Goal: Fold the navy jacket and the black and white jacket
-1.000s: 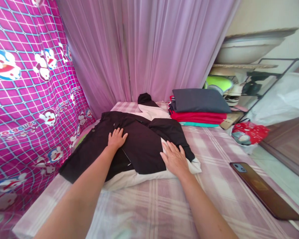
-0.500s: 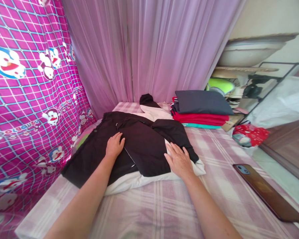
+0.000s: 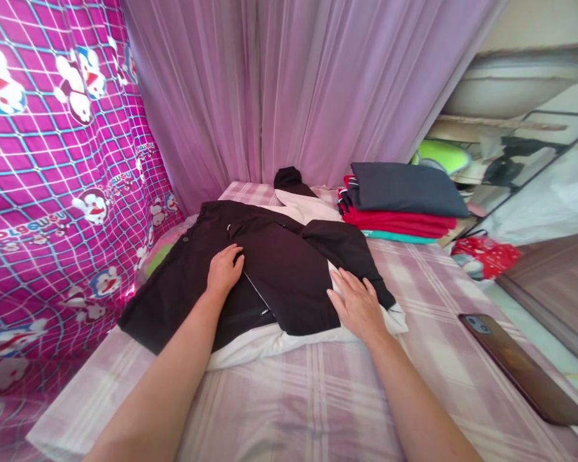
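Black-and-white jacket [image 3: 279, 276] lies spread on a bed [image 3: 318, 398] covered with a pale pink-and-lilac checked sheet, its dark sleeves already folded inward across the body, the white lower hem and the hood at the far end still showing. The left hand [image 3: 224, 271] rests flat on the dark front panel, fingers [image 3: 234, 251] extended and gripping nothing; the right hand [image 3: 359, 305] lies palm down on the folded right sleeve near the white edge, likewise open. The folding looks partly done, with the length still unfolded. Just beyond sits a stack of folded clothes [image 3: 402, 205] in grey, red and teal. A smartphone [image 3: 523, 366] lies on the bed to the right. A magenta cartoon-cat sheet [image 3: 48, 160] hangs left, bearing mirrored, unreadable lettering.
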The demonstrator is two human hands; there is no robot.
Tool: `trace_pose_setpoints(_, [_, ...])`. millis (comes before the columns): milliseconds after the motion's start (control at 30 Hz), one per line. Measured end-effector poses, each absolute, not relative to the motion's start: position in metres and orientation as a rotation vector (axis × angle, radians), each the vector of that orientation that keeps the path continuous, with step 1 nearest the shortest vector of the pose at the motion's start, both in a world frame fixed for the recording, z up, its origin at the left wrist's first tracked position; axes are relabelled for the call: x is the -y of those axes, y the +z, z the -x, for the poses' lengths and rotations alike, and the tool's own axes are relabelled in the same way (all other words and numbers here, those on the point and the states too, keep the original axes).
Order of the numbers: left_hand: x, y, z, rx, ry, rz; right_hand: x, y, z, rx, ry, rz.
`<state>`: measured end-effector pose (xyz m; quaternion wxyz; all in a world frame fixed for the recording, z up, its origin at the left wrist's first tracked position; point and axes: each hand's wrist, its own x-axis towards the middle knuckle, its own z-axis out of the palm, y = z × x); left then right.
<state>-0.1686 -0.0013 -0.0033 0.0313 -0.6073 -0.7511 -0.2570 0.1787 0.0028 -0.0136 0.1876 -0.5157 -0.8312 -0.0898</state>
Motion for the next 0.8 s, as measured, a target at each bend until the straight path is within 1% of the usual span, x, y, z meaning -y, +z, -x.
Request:
trace_pose_setpoints(167, [0.000,-0.008,0.164,2.410,-0.647,1.607,-0.003,-0.015,-0.179,2.331,-0.264,1.437])
trace_pose_setpoints(300, [0.000,-0.007,0.162,2.430,-0.579,1.671,-0.003,-0.014,-0.179,2.328,-0.259,1.434])
trace_pose_setpoints(533, [0.004,0.001,0.162,2.470,-0.630,1.733,-0.002,-0.012,-0.179,2.316,-0.223,1.422])
trace_pose_setpoints(800, [0.001,0.003,0.166,2.479,-0.837,1.742,-0.003,-0.014,-0.180,2.260,-0.207,1.383])
